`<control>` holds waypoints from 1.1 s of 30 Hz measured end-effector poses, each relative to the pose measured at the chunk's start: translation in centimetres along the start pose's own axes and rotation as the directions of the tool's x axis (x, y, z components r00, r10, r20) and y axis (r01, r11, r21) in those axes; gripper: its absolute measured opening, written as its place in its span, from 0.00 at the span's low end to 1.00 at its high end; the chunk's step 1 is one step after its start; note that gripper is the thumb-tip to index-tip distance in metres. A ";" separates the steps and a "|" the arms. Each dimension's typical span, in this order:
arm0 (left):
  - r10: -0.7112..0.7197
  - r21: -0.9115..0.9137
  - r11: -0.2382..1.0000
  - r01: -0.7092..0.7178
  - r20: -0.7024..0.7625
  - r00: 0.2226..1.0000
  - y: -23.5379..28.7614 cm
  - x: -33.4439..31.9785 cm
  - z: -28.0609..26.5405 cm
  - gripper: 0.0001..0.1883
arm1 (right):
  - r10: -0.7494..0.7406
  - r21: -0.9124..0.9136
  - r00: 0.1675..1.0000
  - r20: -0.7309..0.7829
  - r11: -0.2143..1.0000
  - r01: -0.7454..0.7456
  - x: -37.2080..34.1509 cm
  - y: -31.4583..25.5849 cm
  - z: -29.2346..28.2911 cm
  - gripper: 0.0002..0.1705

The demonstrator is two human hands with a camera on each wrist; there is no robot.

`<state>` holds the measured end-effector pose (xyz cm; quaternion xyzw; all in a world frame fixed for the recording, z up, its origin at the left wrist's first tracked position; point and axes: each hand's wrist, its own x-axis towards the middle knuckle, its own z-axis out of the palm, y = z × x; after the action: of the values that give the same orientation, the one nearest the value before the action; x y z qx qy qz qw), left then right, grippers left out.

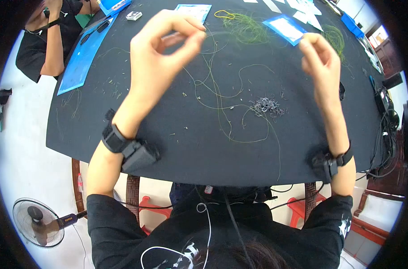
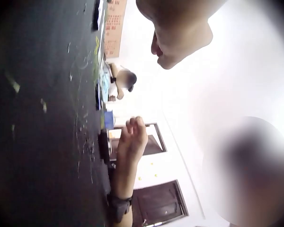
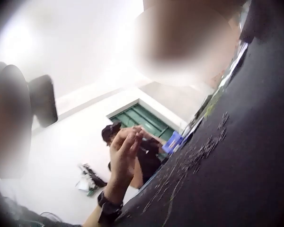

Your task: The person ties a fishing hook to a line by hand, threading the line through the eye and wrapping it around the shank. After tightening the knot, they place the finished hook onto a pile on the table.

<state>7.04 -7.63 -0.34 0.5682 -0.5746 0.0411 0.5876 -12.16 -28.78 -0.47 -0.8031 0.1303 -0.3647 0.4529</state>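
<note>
Both hands are raised over the black table (image 1: 190,152), well apart. My left hand (image 1: 161,51) brings thumb and forefinger together at the tip, pinching thin fishing line; a faint streak runs from there toward the right hand. My right hand (image 1: 322,62) has its fingers curled against the thumb, at the other end of that streak. The strand itself is barely visible. Below, loose greenish fishing line (image 1: 251,141) loops across the cloth. A heap of small dark hooks (image 1: 266,106) lies between the hands, nearer the right forearm.
Tangled green line (image 1: 246,29) and a yellow loop (image 1: 224,15) lie at the back. Blue-edged packets (image 1: 284,28) lie near them. Short clippings are scattered about. Another person (image 1: 51,40) sits at the left behind a blue strip (image 1: 85,60). Black cables (image 1: 385,148) hang at the right edge.
</note>
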 end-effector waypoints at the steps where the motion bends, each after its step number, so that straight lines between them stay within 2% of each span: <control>1: -0.024 -0.008 1.000 0.024 -0.007 1.000 -0.7 0.2 -0.6 0.02 | 0.028 -0.070 0.997 -0.065 0.997 -0.032 0.8 1.0 -1.4 0.09; 2: -0.046 -0.015 0.999 0.046 -0.015 0.999 -1.5 0.4 -1.1 0.02 | 0.049 -0.137 0.990 -0.131 0.988 -0.067 1.6 1.9 -2.7 0.10; 4: -0.046 0.053 0.997 0.050 -0.067 0.997 -2.9 0.7 -2.3 0.02 | -0.120 -0.247 0.968 -0.218 0.967 0.064 2.8 3.8 -4.6 0.11; 5: -0.033 0.097 0.994 0.041 -0.082 0.996 -3.7 0.9 -3.1 0.02 | -0.111 -0.337 0.954 -0.278 0.941 0.011 3.3 4.0 -5.3 0.12; 7: -0.016 0.141 0.990 0.030 -0.096 0.995 -4.8 1.1 -4.2 0.02 | -0.124 -0.408 0.934 -0.336 0.913 -0.026 4.0 5.2 -7.1 0.13; 10: -0.043 0.132 0.989 0.066 -0.170 0.985 -5.5 1.2 -4.8 0.03 | -0.108 -0.447 0.911 -0.398 0.890 -0.089 4.6 6.1 -8.9 0.15; 11: -0.102 0.035 0.993 0.111 -0.192 0.976 -5.6 1.1 -4.8 0.04 | -0.101 -0.466 0.900 -0.425 0.876 -0.122 4.7 6.4 -9.3 0.16; 12: -0.164 -0.063 0.986 0.154 -0.206 0.965 -5.6 1.1 -4.8 0.05 | -0.102 -0.466 0.899 -0.426 0.877 -0.121 4.8 6.7 -9.6 0.16; 15: -0.178 -0.104 0.982 0.160 -0.199 0.964 -5.4 1.0 -4.4 0.05 | -0.095 -0.470 0.899 -0.427 0.873 -0.132 4.9 7.0 -10.0 0.17; 18: -0.146 -0.052 0.989 0.138 -0.202 0.968 -5.2 1.0 -4.3 0.04 | -0.093 -0.471 0.900 -0.425 0.872 -0.132 4.9 7.0 -10.0 0.16; 20: -0.109 -0.001 0.994 0.110 -0.151 0.982 -5.0 1.2 -4.3 0.03 | 0.105 -0.416 0.901 -0.420 0.861 -0.294 4.8 6.6 -10.0 0.16; 21: -0.076 0.048 0.996 0.081 -0.097 0.992 -4.7 1.2 -4.2 0.03 | 0.154 -0.362 0.884 -0.442 0.870 -0.333 4.7 6.6 -10.2 0.19; 22: -0.084 0.043 0.995 0.087 -0.063 0.994 -3.7 1.3 -3.5 0.02 | 0.149 -0.362 0.884 -0.444 0.872 -0.329 4.6 6.0 -10.0 0.19; 24: -0.171 -0.006 0.985 0.171 0.030 0.985 -1.1 0.9 -2.0 0.01 | 0.028 -0.312 0.858 -0.513 0.925 -0.217 4.3 3.4 -8.7 0.27; 25: -0.102 -0.036 0.994 0.106 0.084 0.991 -0.3 0.8 -1.2 0.00 | -0.015 -0.311 0.875 -0.484 0.938 -0.156 3.8 0.5 -7.1 0.35; 27: 0.030 -0.033 0.999 -0.024 0.181 0.983 1.5 0.7 -0.2 0.03 | -0.139 -0.275 0.927 -0.349 0.961 0.041 2.4 -3.4 -4.5 0.33; 28: 0.071 -0.008 0.997 -0.071 0.207 0.976 2.3 0.6 0.1 0.04 | -0.140 -0.236 0.959 -0.245 0.968 0.081 1.7 -5.0 -3.1 0.29; 29: 0.133 -0.004 0.991 -0.135 0.222 0.966 3.1 0.7 0.2 0.05 | -0.041 -0.155 0.994 -0.102 0.988 0.025 0.7 -6.4 -2.0 0.24; 30: 0.192 -0.002 0.980 -0.197 0.239 0.952 3.7 0.7 0.2 0.07 | 0.060 -0.169 0.992 0.110 0.985 -0.041 0.0 -7.6 -1.6 0.21; 31: 0.192 -0.003 0.980 -0.197 0.239 0.952 4.3 0.8 0.2 0.07 | 0.106 -0.087 0.963 0.247 0.992 -0.087 -0.9 -9.0 -0.1 0.18; 32: 0.206 0.000 0.977 -0.213 0.239 0.949 4.8 0.7 0.2 0.08 | 0.032 0.047 0.935 0.352 0.998 -0.052 -1.8 -8.9 1.2 0.18; 33: 0.220 0.003 0.974 -0.227 0.237 0.946 5.1 0.7 0.2 0.09 | 0.101 0.117 0.891 0.442 0.979 -0.169 -2.5 -9.6 2.0 0.17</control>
<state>3.59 -6.42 3.24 0.5093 -0.7000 0.0485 0.4982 -13.70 -20.87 5.60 -0.8159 0.0536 -0.1532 0.5549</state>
